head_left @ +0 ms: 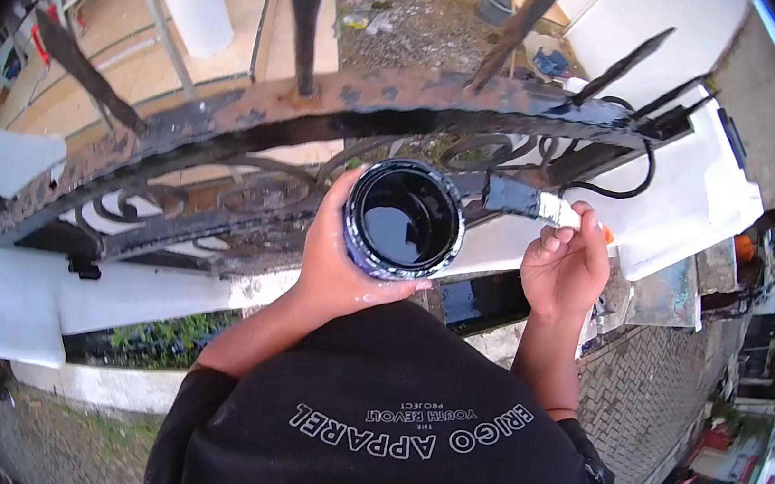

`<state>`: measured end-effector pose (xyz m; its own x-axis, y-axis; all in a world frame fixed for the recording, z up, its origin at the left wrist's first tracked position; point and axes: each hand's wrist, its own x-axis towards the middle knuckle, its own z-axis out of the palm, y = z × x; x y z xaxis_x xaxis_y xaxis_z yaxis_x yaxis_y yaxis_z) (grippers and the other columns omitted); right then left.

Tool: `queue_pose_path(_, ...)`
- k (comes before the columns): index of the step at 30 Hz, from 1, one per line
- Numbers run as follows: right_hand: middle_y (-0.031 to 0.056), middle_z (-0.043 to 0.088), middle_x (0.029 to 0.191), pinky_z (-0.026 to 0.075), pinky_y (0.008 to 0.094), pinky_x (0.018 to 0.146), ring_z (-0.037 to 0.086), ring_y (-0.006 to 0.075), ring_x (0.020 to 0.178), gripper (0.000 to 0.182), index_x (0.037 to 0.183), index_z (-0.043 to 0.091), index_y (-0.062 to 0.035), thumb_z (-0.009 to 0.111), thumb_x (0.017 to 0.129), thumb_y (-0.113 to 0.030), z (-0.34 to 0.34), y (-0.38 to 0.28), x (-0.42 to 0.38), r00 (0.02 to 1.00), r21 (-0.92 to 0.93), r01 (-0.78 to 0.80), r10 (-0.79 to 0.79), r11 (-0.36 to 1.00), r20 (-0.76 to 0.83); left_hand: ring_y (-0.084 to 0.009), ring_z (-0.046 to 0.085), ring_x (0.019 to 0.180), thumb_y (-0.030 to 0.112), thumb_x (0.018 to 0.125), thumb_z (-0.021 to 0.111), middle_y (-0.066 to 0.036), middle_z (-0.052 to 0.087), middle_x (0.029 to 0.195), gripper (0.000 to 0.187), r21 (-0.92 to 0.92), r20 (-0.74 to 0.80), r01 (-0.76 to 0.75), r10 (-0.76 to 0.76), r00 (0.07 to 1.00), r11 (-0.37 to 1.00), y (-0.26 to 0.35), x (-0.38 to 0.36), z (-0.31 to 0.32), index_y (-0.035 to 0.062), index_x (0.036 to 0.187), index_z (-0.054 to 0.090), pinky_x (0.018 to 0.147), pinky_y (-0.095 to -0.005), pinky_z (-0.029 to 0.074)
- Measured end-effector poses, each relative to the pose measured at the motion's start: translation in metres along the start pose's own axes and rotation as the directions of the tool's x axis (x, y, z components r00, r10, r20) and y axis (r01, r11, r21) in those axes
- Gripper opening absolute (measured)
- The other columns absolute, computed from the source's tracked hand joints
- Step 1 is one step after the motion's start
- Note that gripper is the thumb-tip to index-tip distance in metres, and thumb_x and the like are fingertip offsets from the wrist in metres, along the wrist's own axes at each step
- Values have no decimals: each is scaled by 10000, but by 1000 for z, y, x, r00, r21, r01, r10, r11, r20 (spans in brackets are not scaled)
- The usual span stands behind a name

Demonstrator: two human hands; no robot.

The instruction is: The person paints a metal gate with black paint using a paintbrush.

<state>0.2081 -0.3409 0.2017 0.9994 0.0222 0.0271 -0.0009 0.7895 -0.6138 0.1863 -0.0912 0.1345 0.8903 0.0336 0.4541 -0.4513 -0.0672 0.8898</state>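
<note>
My left hand (329,254) is wrapped round a round can (404,220) of black paint, its opening facing up and its rim smeared. In my right hand (572,258) a paintbrush (540,205) is pinched between thumb and fingers by its pale handle. The brush's dark end points left, just beside the can's right rim; whether they touch is hard to tell. Beyond both hands runs a curved iron gate (220,118) with spikes and scrollwork, partly glossy black and partly rusty brown.
White pillars (0,246) stand at both ends of the gate. Spikes point up and outward along its top. Behind it lie a tiled floor, a patch of gravel (411,34) and a grey bucket (496,6). Paving (642,395) lies at the lower right.
</note>
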Motion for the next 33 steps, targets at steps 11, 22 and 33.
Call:
queue_pose_path(11,52,654,774,478,235,574,603,103,651,121,949,668,9,650,910,-104,126,-87,36,729,-761,646,-343,60,592,-280,531,1225,272,533,959,-186,506,1309,1172,-132,181,72,-48,982,989,-6,-7,-33,-11,1418,245,1055,-406,400)
queue_pose_path(22,98,661,781,492,314,610,632,245,678,79,844,690,-36,714,769,-35,176,-75,-18,673,-556,723,232,-411,703,-262,545,1201,247,518,959,-170,535,1276,1114,-120,256,154,-119,959,981,-3,-14,-76,-18,1381,306,1047,-394,405)
queue_pose_path(33,97,652,766,492,306,605,633,241,667,100,837,692,-24,742,750,-26,158,-67,-2,575,-501,799,177,-332,799,-265,538,1214,212,518,957,-178,523,1290,1149,-89,222,134,-111,969,987,-5,-24,-73,-16,1404,263,1050,-396,404)
